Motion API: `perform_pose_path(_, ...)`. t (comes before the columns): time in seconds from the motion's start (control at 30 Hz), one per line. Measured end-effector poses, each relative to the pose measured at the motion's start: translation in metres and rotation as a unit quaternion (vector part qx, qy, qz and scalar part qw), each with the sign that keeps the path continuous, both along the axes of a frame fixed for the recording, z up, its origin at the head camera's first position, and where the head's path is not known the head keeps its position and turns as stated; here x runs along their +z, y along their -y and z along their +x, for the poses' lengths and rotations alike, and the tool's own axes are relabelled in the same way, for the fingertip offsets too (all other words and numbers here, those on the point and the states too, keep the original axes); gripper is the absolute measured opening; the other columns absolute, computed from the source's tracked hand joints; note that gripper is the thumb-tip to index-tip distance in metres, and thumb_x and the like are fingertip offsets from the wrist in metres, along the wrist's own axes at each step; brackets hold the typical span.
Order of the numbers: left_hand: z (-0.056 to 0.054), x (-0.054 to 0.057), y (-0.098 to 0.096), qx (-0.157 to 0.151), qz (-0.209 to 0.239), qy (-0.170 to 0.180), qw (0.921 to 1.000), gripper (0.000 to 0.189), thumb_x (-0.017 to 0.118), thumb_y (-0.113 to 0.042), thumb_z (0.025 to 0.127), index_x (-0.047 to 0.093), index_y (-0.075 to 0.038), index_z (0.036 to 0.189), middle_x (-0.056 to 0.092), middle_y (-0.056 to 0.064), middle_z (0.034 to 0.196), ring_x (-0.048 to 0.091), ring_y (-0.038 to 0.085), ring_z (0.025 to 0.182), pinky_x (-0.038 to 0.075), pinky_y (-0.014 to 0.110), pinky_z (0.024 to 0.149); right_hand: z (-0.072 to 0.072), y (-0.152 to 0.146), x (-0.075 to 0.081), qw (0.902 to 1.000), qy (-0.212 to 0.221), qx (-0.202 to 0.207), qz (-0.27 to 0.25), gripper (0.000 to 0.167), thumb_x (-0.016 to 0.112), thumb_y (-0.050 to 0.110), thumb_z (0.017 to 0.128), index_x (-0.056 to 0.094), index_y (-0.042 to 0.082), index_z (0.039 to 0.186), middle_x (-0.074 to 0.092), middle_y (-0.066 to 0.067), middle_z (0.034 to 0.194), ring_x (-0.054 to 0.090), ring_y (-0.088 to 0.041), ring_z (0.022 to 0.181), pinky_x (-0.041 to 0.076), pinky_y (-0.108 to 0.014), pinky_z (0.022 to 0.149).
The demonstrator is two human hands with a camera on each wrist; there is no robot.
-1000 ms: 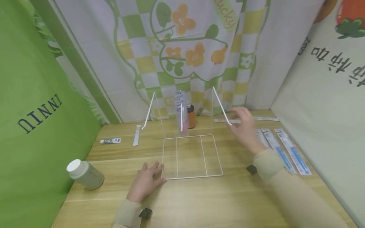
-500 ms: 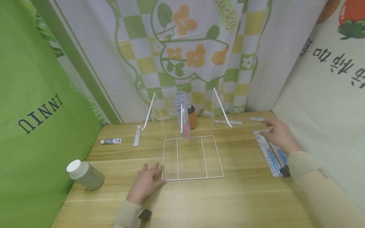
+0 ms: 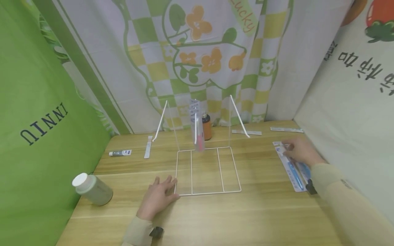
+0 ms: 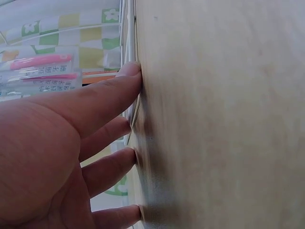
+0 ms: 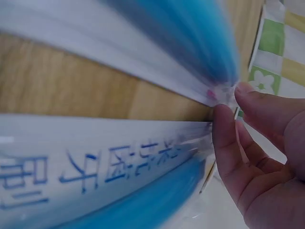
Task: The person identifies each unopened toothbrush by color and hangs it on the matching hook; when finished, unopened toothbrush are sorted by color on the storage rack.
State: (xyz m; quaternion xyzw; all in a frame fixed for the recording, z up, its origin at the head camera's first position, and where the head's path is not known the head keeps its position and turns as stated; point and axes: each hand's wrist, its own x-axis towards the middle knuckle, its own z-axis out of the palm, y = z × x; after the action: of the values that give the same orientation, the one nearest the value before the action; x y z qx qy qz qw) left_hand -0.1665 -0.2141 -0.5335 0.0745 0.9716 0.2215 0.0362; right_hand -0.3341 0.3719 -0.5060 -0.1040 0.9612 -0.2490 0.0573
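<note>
With right hand (image 3: 301, 150) thumb and forefinger, pinches a packaged blue toothbrush (image 5: 190, 43) by the far end, slanting far-left to near-right, stretching back from the fingertips over the table (image 3: 261, 212). In right wrist view alone, legible lettering on a neighbouring pack (image 5: 95, 171). Rests left hand (image 3: 156, 199), fingers spread, at a wire rack (image 3: 209, 193)

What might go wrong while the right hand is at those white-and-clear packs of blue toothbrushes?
The right hand is at the ends of two packs, so its pinch might drag both. The white wire rack might shift if the left hand leaves its near left corner. The clear packaging with pink toothbrushes, seemingly hung on the rack's middle hook, could swing if bumped.
</note>
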Motion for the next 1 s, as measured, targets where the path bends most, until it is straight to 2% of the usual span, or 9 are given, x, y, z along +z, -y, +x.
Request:
perform_pose_path(0.13,0.001,0.002,-0.002,0.001,0.002,0.004,1.0000,0.065,0.083,-0.044,0.093,0.065,-0.015,0.150,0.051,0.015,0.162,0.030,0.068,0.148,0.024,0.088,0.111,0.001,0.002,0.002,0.9997,0.009,-0.002,0.021,0.061,0.079,0.016,0.095,0.057,-0.008,0.147,0.070,-0.036,0.120,0.071,-0.045,0.100,0.056,-0.069,0.089)
perform_pose_path(0.23,0.002,0.004,-0.003,0.002,0.004,0.003,1.0000,0.065,0.083,-0.043,0.093,0.066,-0.014,0.149,0.053,0.015,0.161,0.030,0.069,0.147,0.024,0.089,0.110,0.001,0.004,0.002,0.9994,0.022,-0.003,0.028,0.060,0.078,0.018,0.096,0.057,-0.007,0.147,0.069,-0.036,0.122,0.072,-0.038,0.094,0.057,-0.067,0.088)
perform_pose_path(0.37,0.002,0.006,-0.004,0.004,0.006,0.006,1.0000,0.065,0.083,-0.042,0.093,0.066,-0.013,0.149,0.052,0.015,0.161,0.029,0.068,0.148,0.024,0.088,0.111,-0.001,0.005,0.002,0.9989,0.023,0.003,0.040,0.060,0.079,0.020,0.096,0.059,-0.007,0.146,0.071,-0.030,0.114,0.070,-0.032,0.090,0.059,-0.061,0.083)
perform_pose_path(0.47,0.002,0.006,-0.004,0.003,0.008,0.009,0.9999,0.065,0.083,-0.042,0.094,0.065,-0.014,0.149,0.051,0.015,0.162,0.029,0.068,0.148,0.023,0.088,0.111,-0.001,0.005,0.001,0.9988,0.021,0.004,0.045,0.059,0.080,0.021,0.096,0.060,-0.008,0.144,0.071,-0.028,0.111,0.069,-0.036,0.093,0.058,-0.061,0.082)
perform_pose_path(0.6,0.002,0.006,-0.004,0.004,0.009,0.009,0.9999,0.065,0.083,-0.042,0.093,0.065,-0.014,0.149,0.051,0.015,0.162,0.029,0.068,0.148,0.023,0.089,0.110,-0.001,0.004,-0.001,0.9991,0.020,-0.001,0.039,0.058,0.079,0.024,0.097,0.062,-0.006,0.144,0.071,-0.032,0.117,0.070,-0.043,0.100,0.058,-0.064,0.085)
perform_pose_path(0.77,0.003,0.007,-0.004,0.003,0.013,0.008,0.9999,0.065,0.083,-0.041,0.093,0.066,-0.014,0.149,0.052,0.016,0.161,0.028,0.068,0.148,0.022,0.089,0.110,0.001,0.004,-0.007,0.9995,0.008,-0.011,0.028,0.056,0.077,0.026,0.098,0.063,-0.006,0.143,0.070,-0.035,0.121,0.070,-0.044,0.101,0.057,-0.066,0.087)
perform_pose_path(0.87,0.002,0.006,-0.004,0.002,0.012,0.008,0.9999,0.065,0.083,-0.041,0.094,0.066,-0.014,0.149,0.051,0.015,0.161,0.028,0.068,0.148,0.022,0.089,0.110,0.002,0.003,-0.010,0.9997,0.001,-0.015,0.022,0.057,0.075,0.027,0.100,0.062,-0.005,0.144,0.069,-0.036,0.126,0.069,-0.052,0.108,0.054,-0.071,0.094)
perform_pose_path(1.0,0.001,0.003,-0.002,0.001,0.008,0.009,0.9999,0.065,0.082,-0.043,0.094,0.065,-0.015,0.150,0.051,0.014,0.162,0.028,0.068,0.149,0.022,0.089,0.111,0.004,0.002,-0.009,0.9997,-0.001,-0.024,0.005,0.059,0.071,0.032,0.103,0.058,-0.001,0.150,0.062,-0.038,0.137,0.059,-0.060,0.125,0.044,-0.077,0.106)
